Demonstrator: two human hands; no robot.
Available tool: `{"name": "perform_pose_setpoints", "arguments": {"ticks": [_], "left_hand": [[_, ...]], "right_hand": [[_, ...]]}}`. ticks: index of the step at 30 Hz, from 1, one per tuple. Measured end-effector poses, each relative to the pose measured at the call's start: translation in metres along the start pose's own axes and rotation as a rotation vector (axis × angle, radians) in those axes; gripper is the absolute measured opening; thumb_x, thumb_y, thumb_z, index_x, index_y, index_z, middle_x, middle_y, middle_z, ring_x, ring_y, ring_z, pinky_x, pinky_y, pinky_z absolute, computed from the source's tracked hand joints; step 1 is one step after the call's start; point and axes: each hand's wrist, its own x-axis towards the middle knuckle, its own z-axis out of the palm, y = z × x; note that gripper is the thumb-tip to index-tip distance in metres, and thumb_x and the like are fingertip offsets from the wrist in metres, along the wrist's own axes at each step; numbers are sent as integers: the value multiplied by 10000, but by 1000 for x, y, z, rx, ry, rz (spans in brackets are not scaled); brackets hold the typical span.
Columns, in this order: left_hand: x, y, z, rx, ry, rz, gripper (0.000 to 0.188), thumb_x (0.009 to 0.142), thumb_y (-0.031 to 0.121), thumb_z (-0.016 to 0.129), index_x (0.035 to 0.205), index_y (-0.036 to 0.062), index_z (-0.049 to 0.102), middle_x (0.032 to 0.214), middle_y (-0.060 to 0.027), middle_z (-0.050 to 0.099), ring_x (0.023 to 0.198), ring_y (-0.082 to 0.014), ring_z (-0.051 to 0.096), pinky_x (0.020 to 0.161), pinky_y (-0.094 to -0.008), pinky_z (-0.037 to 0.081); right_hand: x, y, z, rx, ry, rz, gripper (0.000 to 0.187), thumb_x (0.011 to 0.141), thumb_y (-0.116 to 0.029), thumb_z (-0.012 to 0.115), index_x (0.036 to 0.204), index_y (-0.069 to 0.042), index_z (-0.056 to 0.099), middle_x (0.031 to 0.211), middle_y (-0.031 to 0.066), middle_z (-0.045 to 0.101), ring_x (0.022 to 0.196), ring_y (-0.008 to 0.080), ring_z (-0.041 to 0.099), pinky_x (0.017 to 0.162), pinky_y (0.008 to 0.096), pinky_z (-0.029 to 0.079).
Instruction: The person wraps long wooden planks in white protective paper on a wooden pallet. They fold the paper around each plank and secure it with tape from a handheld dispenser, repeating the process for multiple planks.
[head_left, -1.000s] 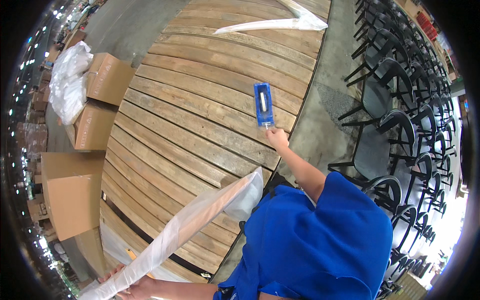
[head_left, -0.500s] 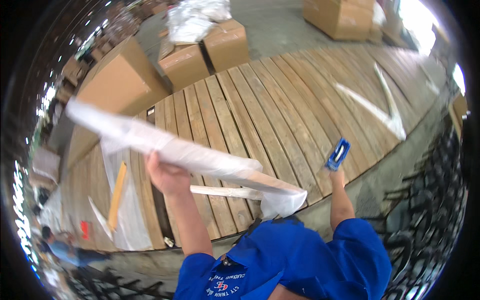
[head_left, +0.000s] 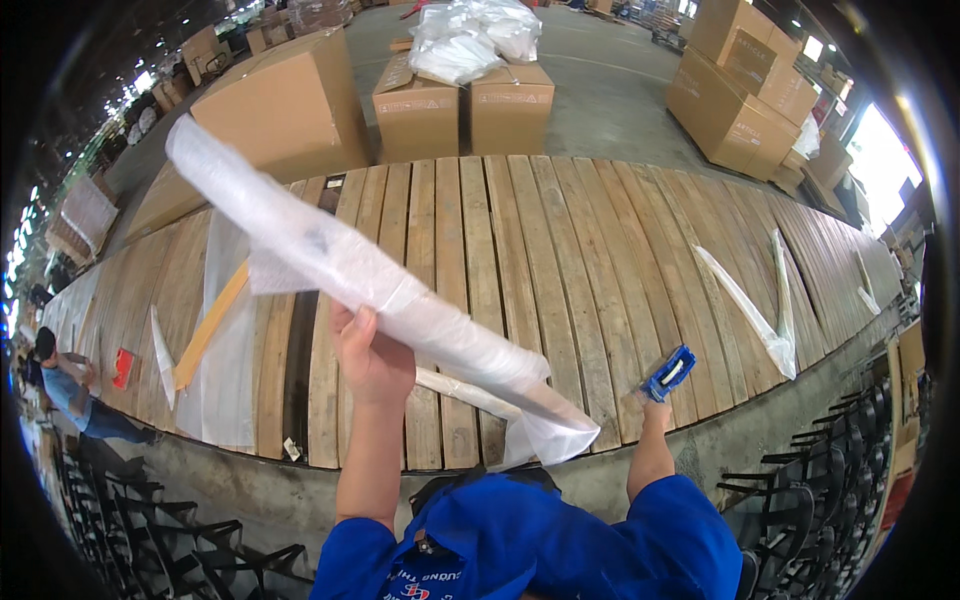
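My left hand grips a long piece wrapped in white foam sheet, thumb on top, and keeps one end raised over the far left of the slatted wooden table. The piece bends near my body into a second, thinner wrapped leg, partly hidden beneath the first. Low over the table's near edge, my right hand is closed on a blue tape dispenser, apart from the wrapped piece.
V-shaped wrapped pieces lie at right. At left, an orange-brown wooden bar rests on foam sheet, beyond it a red object and a person. Cartons stand behind; black metal frames crowd the near right.
The wrapped piece now slopes more steeply, its raised end still at the far left. My right hand has turned the tape dispenser clockwise. The whole view has shifted, showing more of the floor behind.
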Motion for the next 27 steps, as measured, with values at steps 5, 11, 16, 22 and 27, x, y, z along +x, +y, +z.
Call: {"name": "perform_pose_setpoints", "arguments": {"ticks": [5, 11, 16, 22, 27], "left_hand": [[-1, 9, -4, 27, -75, 18, 825, 889, 308, 612, 1580, 71, 228, 1315, -78, 519, 1104, -257, 602, 925, -428, 553], [2, 1, -1, 53, -27, -6, 730, 903, 302, 631, 1519, 53, 331, 1328, -85, 562, 1145, -260, 610, 972, -448, 528], [8, 2, -3, -66, -102, 17, 451, 959, 178, 603, 1363, 13, 489, 1254, -106, 620, 1151, -236, 619, 1008, -400, 489], [19, -5, -3, -170, -126, 5, 366, 951, 98, 598, 1292, -22, 547, 1221, -122, 644, 1126, -216, 627, 1005, -377, 476], [23, -12, -19, -184, -237, -39, 428, 977, 109, 568, 1376, -24, 491, 1274, -129, 619, 1159, -214, 623, 995, -382, 506]], "right_hand": [[32, 57, 24, 8, 14, -227, 441, 872, -299, 641, 1159, 31, 695, 1173, 230, 698, 1118, 368, 664, 919, 473, 520], [-53, 64, 66, 819, -62, -365, 334, 876, -263, 717, 919, 68, 726, 822, 93, 713, 736, 139, 608, 681, 336, 483], [-317, -121, -92, 1081, -305, -822, 160, 953, -97, 627, 859, 1, 711, 744, 10, 646, 650, 68, 551, 592, 216, 393], [-533, -215, -203, 992, -510, -1674, 187, 924, -78, 690, 766, 21, 708, 664, 27, 642, 569, 52, 542, 494, 232, 373], [-587, -241, -194, 791, -437, -1548, 282, 923, -187, 745, 731, 18, 724, 590, 6, 623, 523, 27, 494, 457, 226, 353]]}}
